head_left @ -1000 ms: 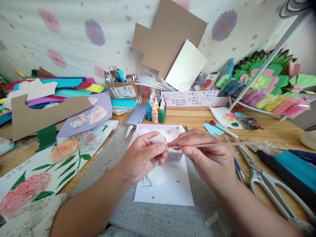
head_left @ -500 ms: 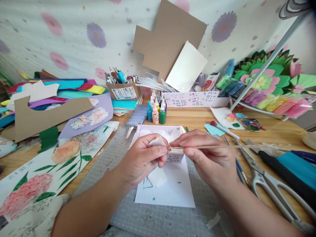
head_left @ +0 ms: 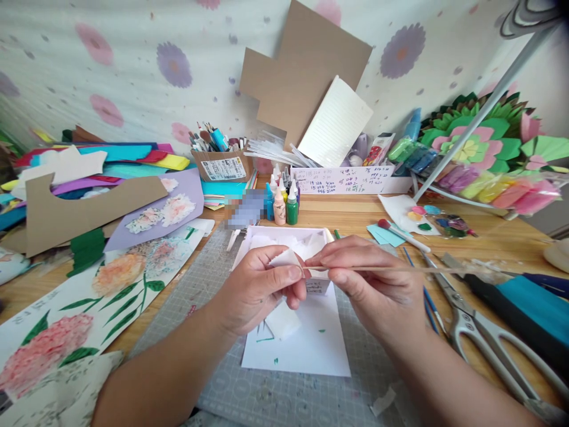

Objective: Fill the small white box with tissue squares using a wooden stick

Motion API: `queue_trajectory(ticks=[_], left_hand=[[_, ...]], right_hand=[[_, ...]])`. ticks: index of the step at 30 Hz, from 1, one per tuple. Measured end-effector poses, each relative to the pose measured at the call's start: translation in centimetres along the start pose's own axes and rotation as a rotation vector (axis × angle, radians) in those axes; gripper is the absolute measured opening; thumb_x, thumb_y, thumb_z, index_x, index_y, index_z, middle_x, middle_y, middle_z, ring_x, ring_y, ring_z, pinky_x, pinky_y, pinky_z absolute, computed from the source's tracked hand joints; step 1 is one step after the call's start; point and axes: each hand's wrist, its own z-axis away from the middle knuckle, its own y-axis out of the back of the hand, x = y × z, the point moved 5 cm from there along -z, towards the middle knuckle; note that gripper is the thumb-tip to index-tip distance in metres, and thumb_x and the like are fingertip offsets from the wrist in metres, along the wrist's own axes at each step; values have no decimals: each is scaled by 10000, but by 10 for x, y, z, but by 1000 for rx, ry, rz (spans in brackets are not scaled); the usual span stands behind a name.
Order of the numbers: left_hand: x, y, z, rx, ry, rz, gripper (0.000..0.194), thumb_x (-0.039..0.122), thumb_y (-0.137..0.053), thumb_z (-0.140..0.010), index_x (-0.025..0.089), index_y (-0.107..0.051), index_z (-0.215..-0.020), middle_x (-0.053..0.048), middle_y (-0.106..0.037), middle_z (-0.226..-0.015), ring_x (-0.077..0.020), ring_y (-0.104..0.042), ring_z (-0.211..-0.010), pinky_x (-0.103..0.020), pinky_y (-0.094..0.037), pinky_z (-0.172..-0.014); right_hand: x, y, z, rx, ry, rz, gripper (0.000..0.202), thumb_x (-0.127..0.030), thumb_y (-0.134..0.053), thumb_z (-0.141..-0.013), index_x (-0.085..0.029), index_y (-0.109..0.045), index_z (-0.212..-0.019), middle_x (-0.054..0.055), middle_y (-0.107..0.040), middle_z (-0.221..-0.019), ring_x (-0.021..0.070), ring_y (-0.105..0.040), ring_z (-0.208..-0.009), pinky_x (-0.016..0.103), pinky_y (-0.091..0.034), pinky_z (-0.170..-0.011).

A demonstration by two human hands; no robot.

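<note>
My left hand point(head_left: 269, 284) is closed, pinching a small piece of white paper point(head_left: 287, 258) with a jagged edge between thumb and fingers. My right hand point(head_left: 368, 284) grips a thin wooden stick point(head_left: 400, 270) between thumb and fingertips; it points left, and its tip reaches the paper at my left thumb. Behind both hands stands a white box point(head_left: 288, 231) with white paper pieces inside. Below them a white sheet point(head_left: 306, 350) with green marks lies on the grey cutting mat point(head_left: 267, 397), and another white scrap point(head_left: 283, 320) shows under my left hand.
Scissors point(head_left: 471, 320), paintbrushes point(head_left: 429, 308) and a blue-and-black tool handle point(head_left: 520, 308) lie to the right. Paint bottles point(head_left: 280, 204) stand behind the box. Flower paintings point(head_left: 124, 279) and brown cardboard point(head_left: 89, 207) cover the left side. A lamp arm point(head_left: 484, 112) slants across the right.
The stick has tilted slightly, and more of its tip shows between the hands. My left fingers have shifted a little around the paper. Both hands stay almost in place.
</note>
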Motion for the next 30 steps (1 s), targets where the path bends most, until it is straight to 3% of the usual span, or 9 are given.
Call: queue_trajectory(ticks=[30], left_hand=[[-2, 1, 0, 42, 63, -14, 193, 271, -791, -734, 116, -676, -726, -25, -674, -558, -95, -569, -453, -200, -419, -456]], right_hand=[[-2, 1, -2, -8, 41, 26, 210, -100, -711, -804, -253, -763, -937, 33, -792, -803, 193, -736, -786, 345, -598, -725]])
